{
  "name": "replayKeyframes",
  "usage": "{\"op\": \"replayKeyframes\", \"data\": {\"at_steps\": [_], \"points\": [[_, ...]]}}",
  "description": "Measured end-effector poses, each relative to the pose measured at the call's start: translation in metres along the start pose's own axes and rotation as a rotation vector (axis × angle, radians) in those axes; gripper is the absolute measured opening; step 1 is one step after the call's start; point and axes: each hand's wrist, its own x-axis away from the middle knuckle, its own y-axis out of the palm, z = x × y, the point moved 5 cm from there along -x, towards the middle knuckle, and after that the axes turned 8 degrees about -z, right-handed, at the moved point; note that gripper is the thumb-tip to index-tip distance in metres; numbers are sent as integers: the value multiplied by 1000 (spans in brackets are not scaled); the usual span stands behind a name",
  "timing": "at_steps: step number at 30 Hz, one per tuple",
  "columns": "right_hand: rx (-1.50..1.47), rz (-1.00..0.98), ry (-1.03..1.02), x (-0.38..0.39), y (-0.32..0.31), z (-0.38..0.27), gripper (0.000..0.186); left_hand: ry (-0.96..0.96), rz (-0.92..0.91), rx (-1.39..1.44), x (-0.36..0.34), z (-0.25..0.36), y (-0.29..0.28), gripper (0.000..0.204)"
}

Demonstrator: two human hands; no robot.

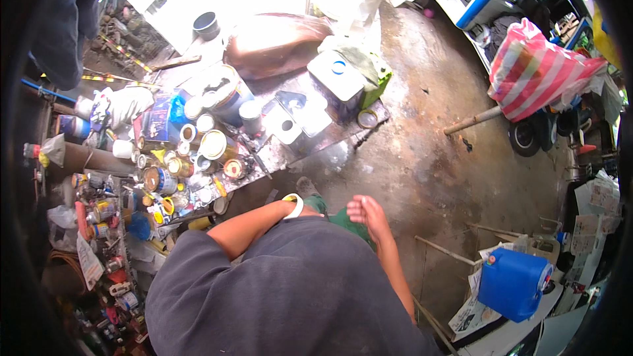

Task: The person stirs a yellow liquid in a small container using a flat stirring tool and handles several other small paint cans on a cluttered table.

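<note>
My left hand [312, 212] is bent in against my front, just past a white wristband [295, 206]; my grey shirt hides its fingers and anything in them. My right hand [372, 216] hangs before my green trousers [346, 223], fingers curled in, with nothing seen in them. Beyond my left arm is a cluttered bench [300, 160]. Paint cans crowd it, among them an open-topped can [213, 145] and a smaller can with an orange-stained top [233, 169]. A white-topped square container [336, 74] stands farther back.
Shelves with more small cans [158, 180] line the left. A brown wrapped bundle [277, 43] lies at the bench's back. On the right are a blue jerrycan [514, 283], a red-and-white striped bag [537, 69] and a pole [473, 120]. Stained concrete floor [428, 158] runs between.
</note>
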Motion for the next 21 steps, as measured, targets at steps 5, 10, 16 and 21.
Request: {"op": "replayKeyframes", "data": {"at_steps": [5,10,16,21], "points": [[-37,-152,-117,-99,45,-97,45,156,-24,707,94,99,12,80],[-123,-321,-12,-182,63,-135,44,679,234,907,150,145,18,72],[-81,-503,95,-204,82,-158,35,851,1019,1191,151,128,7,61],[173,-544,103,-213,76,-165,49,753,1335,1231,130,130,-15,62]]}}
